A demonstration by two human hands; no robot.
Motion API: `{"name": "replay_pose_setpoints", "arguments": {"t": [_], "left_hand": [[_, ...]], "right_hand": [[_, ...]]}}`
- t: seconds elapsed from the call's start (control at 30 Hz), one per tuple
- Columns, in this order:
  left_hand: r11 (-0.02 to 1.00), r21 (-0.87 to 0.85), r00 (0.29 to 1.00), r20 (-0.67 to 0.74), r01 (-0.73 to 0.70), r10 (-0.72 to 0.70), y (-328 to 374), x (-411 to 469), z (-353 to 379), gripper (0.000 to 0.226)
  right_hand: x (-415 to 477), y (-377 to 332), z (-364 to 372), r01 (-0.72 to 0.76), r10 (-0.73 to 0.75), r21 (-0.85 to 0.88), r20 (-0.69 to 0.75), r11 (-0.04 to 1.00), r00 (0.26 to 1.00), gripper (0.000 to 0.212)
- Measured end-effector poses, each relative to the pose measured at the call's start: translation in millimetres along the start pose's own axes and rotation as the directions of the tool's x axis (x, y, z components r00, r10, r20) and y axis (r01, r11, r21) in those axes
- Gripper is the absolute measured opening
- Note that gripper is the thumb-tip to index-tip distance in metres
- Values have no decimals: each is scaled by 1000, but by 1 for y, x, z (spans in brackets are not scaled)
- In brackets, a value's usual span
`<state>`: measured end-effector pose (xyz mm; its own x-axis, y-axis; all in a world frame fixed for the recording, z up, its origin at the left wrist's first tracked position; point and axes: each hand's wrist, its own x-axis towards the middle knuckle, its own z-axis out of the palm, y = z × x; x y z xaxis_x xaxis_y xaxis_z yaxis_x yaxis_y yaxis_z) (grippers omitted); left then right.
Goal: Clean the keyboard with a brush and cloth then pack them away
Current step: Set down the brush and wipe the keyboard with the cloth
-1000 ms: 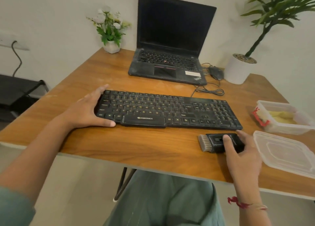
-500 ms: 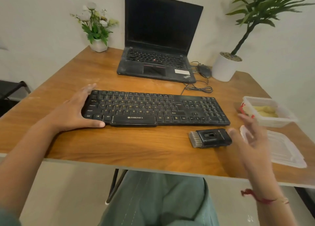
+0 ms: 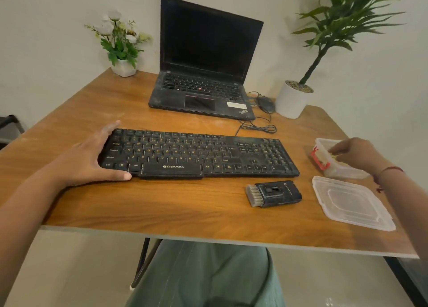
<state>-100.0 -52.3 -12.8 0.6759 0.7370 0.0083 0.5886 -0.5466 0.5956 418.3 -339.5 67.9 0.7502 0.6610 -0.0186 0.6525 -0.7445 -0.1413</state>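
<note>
A black keyboard (image 3: 199, 155) lies across the middle of the wooden table (image 3: 162, 209). My left hand (image 3: 91, 158) clasps its left end, thumb along the front edge. A black brush (image 3: 274, 193) with grey bristles lies flat in front of the keyboard's right end, nothing touching it. My right hand (image 3: 356, 154) reaches into a clear plastic box (image 3: 324, 156) at the right, fingers pointing down onto a yellowish cloth inside that is mostly hidden. Whether the fingers grip the cloth is not visible.
The box's clear lid (image 3: 352, 202) lies near the table's front right edge. Behind the keyboard stand an open laptop (image 3: 203, 75), a mouse (image 3: 265, 104) with coiled cable, a white potted plant (image 3: 293, 100) and a small flower pot (image 3: 124, 67).
My right hand let go of the brush, lifted away and moved right into the plastic box. The brush stays on the table. My left hand kept its hold on the keyboard.
</note>
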Motion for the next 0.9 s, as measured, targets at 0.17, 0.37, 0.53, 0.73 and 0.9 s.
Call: {"name": "replay_pose_setpoints", "arguments": {"t": [0.17, 0.37, 0.53, 0.73, 0.9], "left_hand": [[1000, -18, 1000, -14, -16, 15, 0, -1, 0, 116], [999, -25, 1000, -10, -20, 20, 2, -2, 0, 113], [1000, 2, 1000, 6, -6, 6, 4, -3, -2, 117], [1000, -3, 1000, -1, 1, -1, 1, -2, -1, 124], [1000, 20, 1000, -3, -9, 9, -2, 0, 0, 124]], "right_hand": [[-1, -8, 1, 66, -68, 34, 67, 997, 995, 34], [4, -12, 3, 84, -84, 0, 99, 996, 992, 33], [18, -15, 8, 92, -86, -180, 41, 979, 995, 24], [23, -12, 8, 124, -131, -328, 0, 937, 991, 17], [23, -4, -7, 51, -83, -299, -96, 953, 992, 19]]}}
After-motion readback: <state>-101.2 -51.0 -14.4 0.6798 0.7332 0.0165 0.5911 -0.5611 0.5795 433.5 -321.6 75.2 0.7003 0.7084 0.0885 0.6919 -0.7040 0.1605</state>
